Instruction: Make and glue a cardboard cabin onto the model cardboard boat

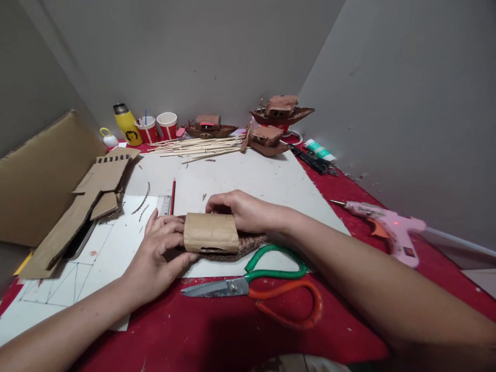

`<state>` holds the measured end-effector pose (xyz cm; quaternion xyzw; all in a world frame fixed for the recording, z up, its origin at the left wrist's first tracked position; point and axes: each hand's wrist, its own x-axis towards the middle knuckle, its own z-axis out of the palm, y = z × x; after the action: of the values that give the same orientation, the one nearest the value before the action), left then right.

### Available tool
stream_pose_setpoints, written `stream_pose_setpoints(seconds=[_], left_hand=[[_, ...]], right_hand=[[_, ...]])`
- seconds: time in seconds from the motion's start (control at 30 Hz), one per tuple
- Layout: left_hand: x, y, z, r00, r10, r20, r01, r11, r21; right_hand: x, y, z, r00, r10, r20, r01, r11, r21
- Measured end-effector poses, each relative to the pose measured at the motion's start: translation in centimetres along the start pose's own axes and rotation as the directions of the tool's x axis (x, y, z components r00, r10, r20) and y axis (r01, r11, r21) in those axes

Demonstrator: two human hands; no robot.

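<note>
A cardboard model boat (251, 244) lies on the white sheet in front of me, with a curved tan cardboard roof (211, 232) over its middle. My left hand (165, 248) grips the boat's left end, thumb along the near edge and fingers over the far side. Behind the roof's right side, my right hand (248, 211) curls against the boat; its fingertips are partly hidden. Just nearer to me lie scissors (236, 285) with one green and one orange handle, blades apart. A red pencil (172, 196) rests beyond my left hand.
Three finished model boats (281, 111) stand at the back near bamboo sticks (201, 147), paper cups (167, 125) and a yellow bottle (127, 124). A pink glue gun (387, 225) lies at right on the red cloth (186, 330). Cut cardboard pieces (89, 201) lie at left.
</note>
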<state>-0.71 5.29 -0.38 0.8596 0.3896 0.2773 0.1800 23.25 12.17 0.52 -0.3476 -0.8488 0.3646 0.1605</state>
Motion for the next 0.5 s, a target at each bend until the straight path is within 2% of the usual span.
stream_pose_setpoints(seconds=[0.13, 0.33, 0.5], left_hand=[[-0.16, 0.02, -0.01, 1.0, 0.004, 0.0, -0.004, 1.0, 0.017], [-0.47, -0.03, -0.02, 1.0, 0.029, 0.005, -0.029, 0.998, 0.064], [-0.53, 0.04, -0.28, 1.0, 0.001, 0.025, -0.002, 0.998, 0.057]], right_hand=[[-0.19, -0.13, 0.11, 0.998, -0.042, -0.039, 0.04, 0.999, -0.035], [-0.14, -0.49, 0.08, 0.996, -0.085, -0.027, 0.082, 0.992, -0.095], [-0.13, -0.64, 0.11, 0.997, -0.081, -0.016, 0.078, 0.988, -0.133]])
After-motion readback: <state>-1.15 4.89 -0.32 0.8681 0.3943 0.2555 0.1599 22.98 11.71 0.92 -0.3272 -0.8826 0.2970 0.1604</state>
